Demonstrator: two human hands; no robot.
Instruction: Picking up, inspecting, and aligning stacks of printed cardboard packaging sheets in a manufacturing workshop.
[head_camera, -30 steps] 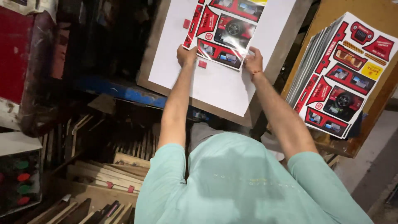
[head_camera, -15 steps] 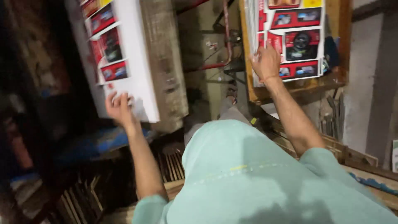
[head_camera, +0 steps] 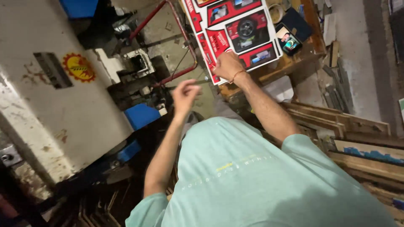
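- Right hand (head_camera: 227, 66) rests on the near corner of a stack of printed sheets (head_camera: 235, 31), fingers curled down onto the top sheet; whether they pinch the sheet's edge cannot be told. A thin bracelet circles the wrist.
- Left hand (head_camera: 185, 93) hangs in mid-air, empty, fingers loosely bent and somewhat blurred, well apart from the sheets and just in front of the machine.
- Printed sheets are red and white, showing panels with a dark wheel and small car pictures. They lie on a wooden tabletop (head_camera: 290, 63) at the top middle of the view, with their lower-left corner jutting past its edge.
- Just beside the sheets, to the right, a phone (head_camera: 290, 42) with a lit screen lies on the tabletop next to a dark blue flat object; a small round cup (head_camera: 276, 12) sits above it.
- Large off-white machine (head_camera: 54, 84), stained and bearing a yellow and red round emblem, fills the left side. A bent red metal bar (head_camera: 181, 29) runs between it and the tabletop, and a blue part (head_camera: 141, 115) sticks out near the left hand.
- Person wears a pale mint-green shirt (head_camera: 261, 176), filling the lower middle.
- Wooden boards (head_camera: 357, 126) are stacked at the right.
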